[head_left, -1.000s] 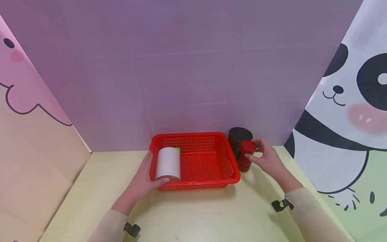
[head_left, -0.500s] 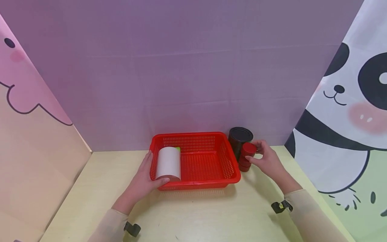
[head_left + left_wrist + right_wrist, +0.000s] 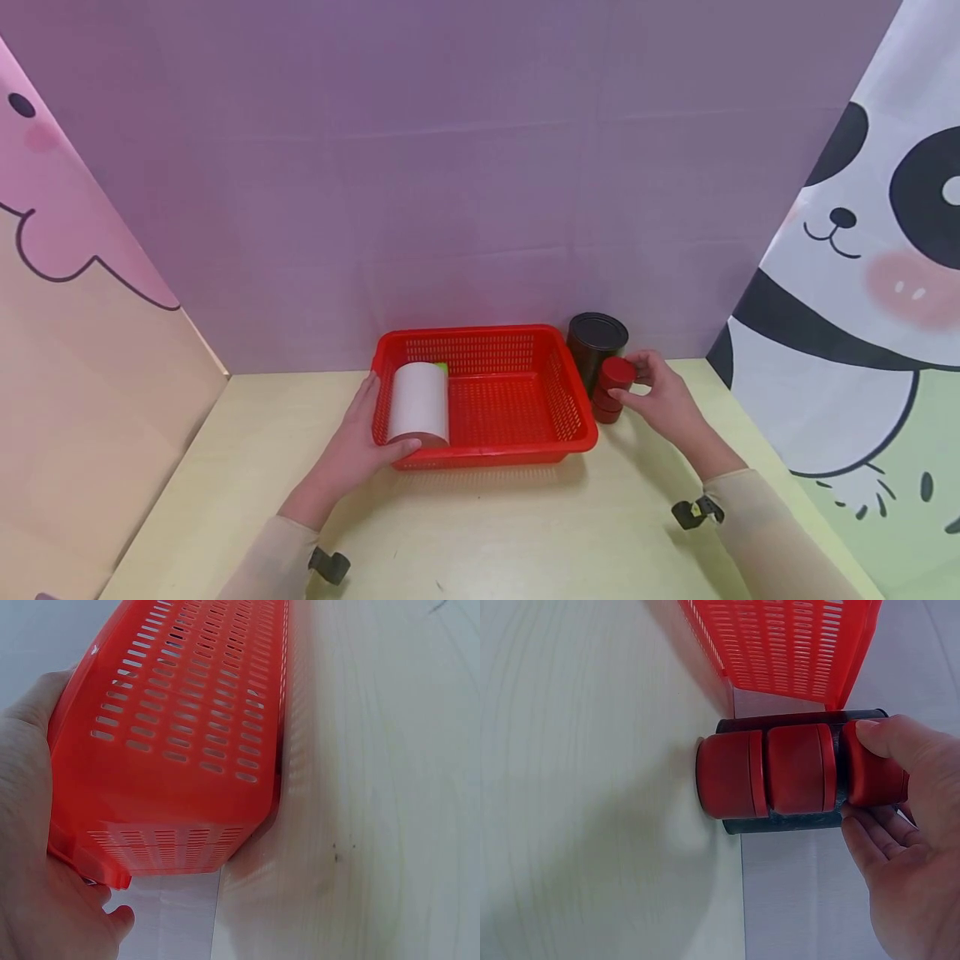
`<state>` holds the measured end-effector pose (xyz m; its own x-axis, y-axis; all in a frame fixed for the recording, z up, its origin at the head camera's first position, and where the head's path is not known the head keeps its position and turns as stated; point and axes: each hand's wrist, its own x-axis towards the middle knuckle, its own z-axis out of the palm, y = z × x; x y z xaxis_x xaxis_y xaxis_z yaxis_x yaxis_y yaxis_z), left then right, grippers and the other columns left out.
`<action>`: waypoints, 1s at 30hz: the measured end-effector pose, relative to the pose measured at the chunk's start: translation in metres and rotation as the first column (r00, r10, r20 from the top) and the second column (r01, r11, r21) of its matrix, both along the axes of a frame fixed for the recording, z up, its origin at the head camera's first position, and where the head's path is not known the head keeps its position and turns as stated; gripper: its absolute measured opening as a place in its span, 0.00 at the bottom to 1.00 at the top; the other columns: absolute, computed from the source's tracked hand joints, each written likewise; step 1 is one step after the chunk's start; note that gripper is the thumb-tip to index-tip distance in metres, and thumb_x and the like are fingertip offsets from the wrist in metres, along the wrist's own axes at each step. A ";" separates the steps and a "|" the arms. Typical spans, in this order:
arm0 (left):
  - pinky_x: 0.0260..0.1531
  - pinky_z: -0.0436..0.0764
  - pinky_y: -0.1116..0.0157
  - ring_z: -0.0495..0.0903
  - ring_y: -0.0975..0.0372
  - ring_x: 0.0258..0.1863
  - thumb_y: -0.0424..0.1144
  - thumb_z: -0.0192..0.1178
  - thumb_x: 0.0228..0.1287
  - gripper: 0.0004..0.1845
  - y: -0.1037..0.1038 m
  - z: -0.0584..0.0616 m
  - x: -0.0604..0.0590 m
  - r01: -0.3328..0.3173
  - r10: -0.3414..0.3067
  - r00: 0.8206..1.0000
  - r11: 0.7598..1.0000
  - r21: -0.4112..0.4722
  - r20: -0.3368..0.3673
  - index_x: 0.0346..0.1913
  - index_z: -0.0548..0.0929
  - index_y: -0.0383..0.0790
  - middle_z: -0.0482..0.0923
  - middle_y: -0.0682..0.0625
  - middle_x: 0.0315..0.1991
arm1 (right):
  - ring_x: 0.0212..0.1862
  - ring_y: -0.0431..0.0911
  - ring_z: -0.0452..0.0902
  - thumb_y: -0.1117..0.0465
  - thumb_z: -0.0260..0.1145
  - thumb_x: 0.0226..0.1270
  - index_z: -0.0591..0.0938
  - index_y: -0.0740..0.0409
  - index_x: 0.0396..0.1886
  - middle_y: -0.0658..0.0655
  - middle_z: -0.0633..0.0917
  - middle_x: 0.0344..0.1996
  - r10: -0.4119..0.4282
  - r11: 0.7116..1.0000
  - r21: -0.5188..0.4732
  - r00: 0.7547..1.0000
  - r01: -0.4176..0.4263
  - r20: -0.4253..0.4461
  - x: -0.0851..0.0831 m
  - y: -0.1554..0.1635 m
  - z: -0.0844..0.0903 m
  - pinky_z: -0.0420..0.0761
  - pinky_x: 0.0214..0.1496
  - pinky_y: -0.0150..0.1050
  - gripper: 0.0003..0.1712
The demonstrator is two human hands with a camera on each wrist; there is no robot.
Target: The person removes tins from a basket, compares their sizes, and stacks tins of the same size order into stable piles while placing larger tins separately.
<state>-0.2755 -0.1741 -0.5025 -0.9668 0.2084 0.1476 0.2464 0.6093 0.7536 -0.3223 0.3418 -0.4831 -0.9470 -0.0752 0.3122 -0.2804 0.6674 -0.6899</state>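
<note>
The person over there wears long, pale beige sleeves: the left sleeve [image 3: 270, 560] and right sleeve [image 3: 774, 533] stop at the wrists, leaving the left hand [image 3: 351, 450] and right hand [image 3: 666, 404] bare. Each carries a small, blocky black camera, the left camera [image 3: 330, 567] plain, the right camera [image 3: 687, 515] marked yellow-green.

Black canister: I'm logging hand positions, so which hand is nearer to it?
Right. The right hand pinches the uppermost red piece, just in front of the black canister. The left hand is farther, holding the red basket at its left end.
</note>
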 end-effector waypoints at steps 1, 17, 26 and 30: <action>0.72 0.76 0.37 0.47 0.43 0.89 0.66 0.81 0.58 0.74 0.000 0.000 0.000 -0.001 0.001 1.000 1.000 -0.001 0.000 0.92 0.42 0.42 0.41 0.43 0.91 | 0.60 0.64 0.84 0.62 0.81 0.72 0.73 0.67 0.70 0.68 0.86 0.58 0.003 1.000 -0.001 1.000 -0.003 0.003 0.000 0.000 0.000 0.84 0.63 0.41 0.35; 0.74 0.72 0.36 0.46 0.41 0.89 0.65 0.80 0.60 0.73 0.000 0.000 0.000 -0.003 0.003 1.000 1.000 -0.012 -0.012 0.92 0.42 0.39 0.41 0.41 0.91 | 0.62 0.68 0.83 0.62 0.80 0.73 0.71 0.67 0.72 0.71 0.85 0.60 0.008 1.000 -0.021 0.999 -0.007 0.036 -0.002 0.000 -0.005 0.82 0.67 0.68 0.36; 0.73 0.75 0.36 0.47 0.41 0.88 0.64 0.81 0.59 0.73 0.000 0.001 0.001 -0.007 0.007 1.000 1.000 -0.005 -0.013 0.92 0.42 0.40 0.42 0.41 0.91 | 0.61 0.67 0.82 0.62 0.80 0.73 0.70 0.67 0.72 0.71 0.84 0.60 0.012 1.000 -0.022 0.999 -0.011 0.035 -0.002 0.000 -0.006 0.83 0.66 0.68 0.37; 0.73 0.75 0.37 0.47 0.42 0.89 0.65 0.82 0.58 0.74 -0.001 0.000 0.000 -0.006 0.005 1.000 1.000 -0.002 -0.006 0.92 0.41 0.41 0.41 0.42 0.91 | 0.62 0.67 0.82 0.61 0.80 0.73 0.70 0.67 0.72 0.71 0.84 0.60 0.013 1.000 -0.028 0.999 -0.012 0.040 -0.001 0.000 -0.006 0.84 0.66 0.67 0.38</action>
